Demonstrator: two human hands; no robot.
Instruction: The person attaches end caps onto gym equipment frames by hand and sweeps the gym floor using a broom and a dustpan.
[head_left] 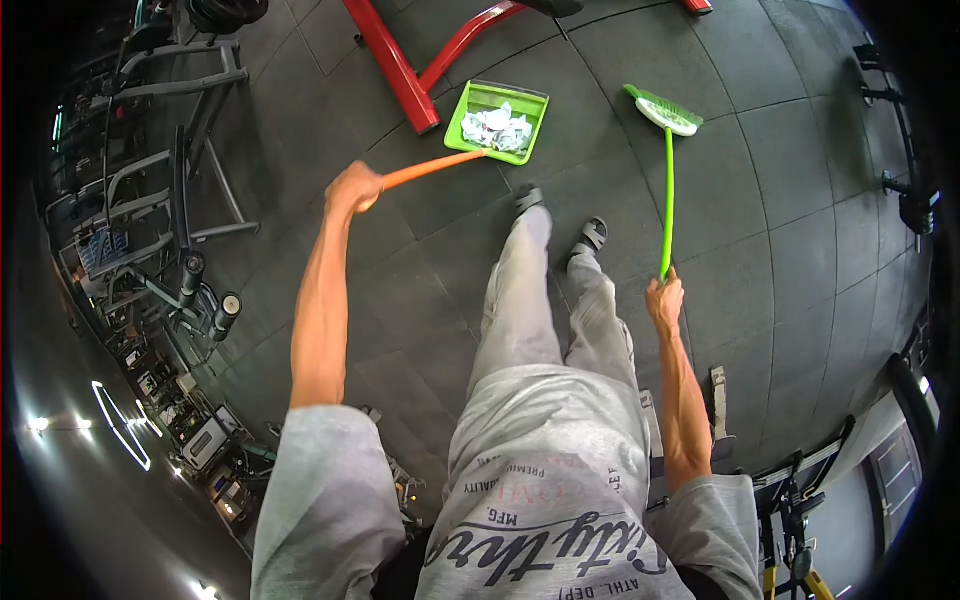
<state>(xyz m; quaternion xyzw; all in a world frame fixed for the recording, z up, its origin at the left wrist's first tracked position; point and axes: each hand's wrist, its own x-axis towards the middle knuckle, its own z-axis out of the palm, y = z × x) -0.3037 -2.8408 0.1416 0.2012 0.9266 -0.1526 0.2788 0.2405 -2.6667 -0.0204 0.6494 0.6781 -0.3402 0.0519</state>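
My left hand (354, 188) is closed around the end of an orange handle (435, 169). That handle runs to a green dustpan (453, 137), which holds several crumpled whitish pieces (497, 128). In my right hand (665, 297) is the lower end of a bright green broom handle (669, 205). The broom head (666, 113), white with green bristles, is at the far end, to the right of the dustpan and apart from it.
Red machine legs (397, 75) stand just behind the dustpan. Grey gym equipment (205, 150) lines the left side. My sandalled feet (592, 235) are on the dark tiled floor (800, 190). Black equipment (915, 208) is at the far right.
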